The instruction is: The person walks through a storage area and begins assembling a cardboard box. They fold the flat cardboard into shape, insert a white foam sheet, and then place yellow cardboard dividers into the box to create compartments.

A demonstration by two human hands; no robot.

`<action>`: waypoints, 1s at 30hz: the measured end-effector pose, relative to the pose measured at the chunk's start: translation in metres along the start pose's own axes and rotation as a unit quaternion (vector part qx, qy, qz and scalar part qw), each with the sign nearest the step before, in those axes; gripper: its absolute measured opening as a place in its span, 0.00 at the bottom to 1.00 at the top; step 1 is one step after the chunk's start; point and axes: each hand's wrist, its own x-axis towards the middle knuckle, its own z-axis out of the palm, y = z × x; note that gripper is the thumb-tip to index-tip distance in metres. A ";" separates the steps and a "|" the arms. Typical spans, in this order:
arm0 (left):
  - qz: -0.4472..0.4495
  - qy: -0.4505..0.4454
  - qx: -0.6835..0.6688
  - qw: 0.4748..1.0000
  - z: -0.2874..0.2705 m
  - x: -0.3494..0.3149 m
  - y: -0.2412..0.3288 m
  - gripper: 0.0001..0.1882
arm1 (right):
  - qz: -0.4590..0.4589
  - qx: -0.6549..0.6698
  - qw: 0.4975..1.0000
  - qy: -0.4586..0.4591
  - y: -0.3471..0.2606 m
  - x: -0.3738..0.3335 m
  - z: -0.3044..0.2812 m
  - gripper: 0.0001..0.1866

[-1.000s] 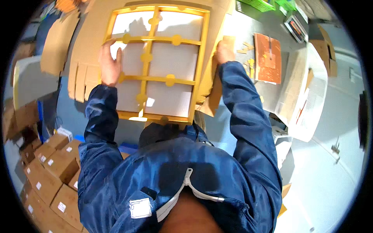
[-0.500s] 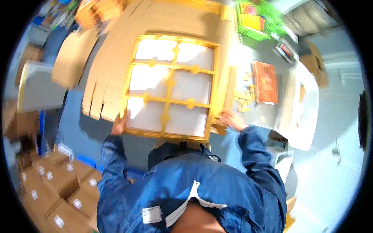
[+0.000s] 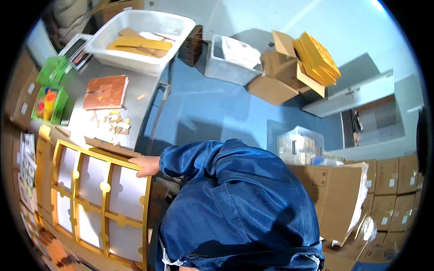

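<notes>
A shallow yellow box (image 3: 105, 165), split by a yellow grid into several white-floored compartments, lies at the lower left. Round tabs stick out along the dividers. My right hand (image 3: 147, 165) grips the box's rim at the corner nearest my sleeve, fingers bent over the edge. At the bottom of the picture, by the opposite corner, a small skin-toned patch (image 3: 135, 266) may be part of my left hand; its fingers cannot be made out. Under the box lies brown cardboard (image 3: 81, 258).
Beyond the box, a metal table (image 3: 140, 86) carries an orange-brown book-like block (image 3: 105, 92), small yellow and tan scraps (image 3: 118, 124), green baskets (image 3: 52, 72) and a white basin (image 3: 126, 58). A grey tub (image 3: 233, 74), open cartons (image 3: 275, 86) and stacked boxes (image 3: 402, 194) stand around.
My view has swung to the right, so the box now appears at the lower left. My right hand is still at its rim; my left hand has nearly left the picture.
</notes>
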 end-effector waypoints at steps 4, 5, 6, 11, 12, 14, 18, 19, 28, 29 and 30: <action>0.073 -0.012 0.020 0.997 0.038 -0.023 0.001 0.29 | 0.022 0.123 0.992 0.002 -0.017 -0.087 -0.069 0.37; 0.099 -0.014 0.027 0.995 0.055 -0.031 0.006 0.29 | 0.033 0.156 0.987 0.015 -0.026 -0.111 -0.097 0.37; 0.125 -0.027 0.035 0.991 0.078 -0.033 0.015 0.29 | 0.042 0.184 0.981 0.037 -0.030 -0.132 -0.128 0.37; 0.278 -0.142 0.040 0.949 0.186 -0.052 0.014 0.27 | -0.040 0.207 0.958 0.194 0.001 -0.280 -0.233 0.35; 0.336 -0.179 0.053 0.923 0.212 -0.062 0.014 0.27 | -0.061 0.242 0.941 0.229 0.009 -0.314 -0.260 0.34; 0.485 -0.246 0.092 0.834 0.273 -0.078 0.025 0.26 | -0.105 0.291 0.892 0.329 0.021 -0.391 -0.305 0.31; 0.318 -0.603 0.029 0.731 0.533 -0.147 0.039 0.26 | -0.094 0.255 0.772 0.574 0.065 -0.530 -0.363 0.24; 0.171 -0.687 0.009 0.706 0.599 -0.184 0.029 0.26 | -0.065 0.243 0.752 0.610 0.072 -0.561 -0.363 0.22; -0.042 -0.766 0.046 0.640 1.031 -0.487 -0.122 0.21 | 0.050 0.279 0.548 0.787 0.117 -0.697 -0.280 0.16; -0.070 -0.778 0.078 0.620 1.062 -0.516 -0.144 0.21 | 0.063 0.271 0.523 0.806 0.122 -0.704 -0.272 0.16; -0.075 -0.778 0.080 0.619 1.093 -0.540 -0.165 0.21 | 0.072 0.262 0.503 0.820 0.127 -0.710 -0.271 0.16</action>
